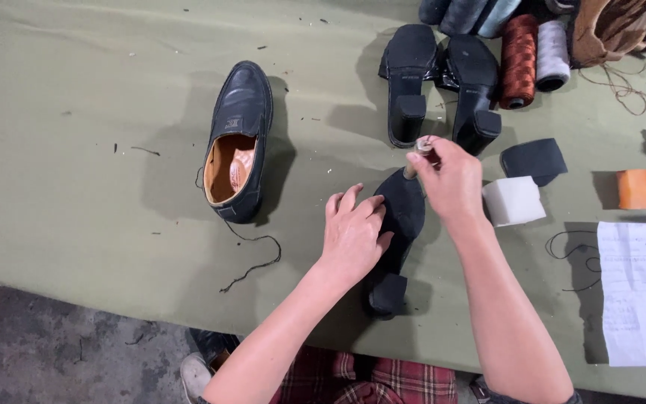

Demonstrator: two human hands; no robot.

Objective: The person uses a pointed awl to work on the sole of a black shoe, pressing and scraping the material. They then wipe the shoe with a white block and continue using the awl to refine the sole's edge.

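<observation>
The black block-heeled shoe sole point(398, 232) lies at the near edge of the green surface point(76, 187), heel at 6 o'clock. The left hand point(353, 236) presses flat on it, fingers spread, grasping nothing. The right hand point(450, 179), at 1 o'clock, pinches a small brush-like tool point(419, 153) to its toe. The sole looks stiff, light and smooth; the chunky heel seems the surest hold.

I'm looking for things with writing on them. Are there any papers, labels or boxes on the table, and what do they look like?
Paper sheet: lower right on the green table, white rectangle with faint lines of writing.
Shoe label: a small pale tag inside the black loafer, on its tan lining.
No boxes, signs or screens in view.
</observation>
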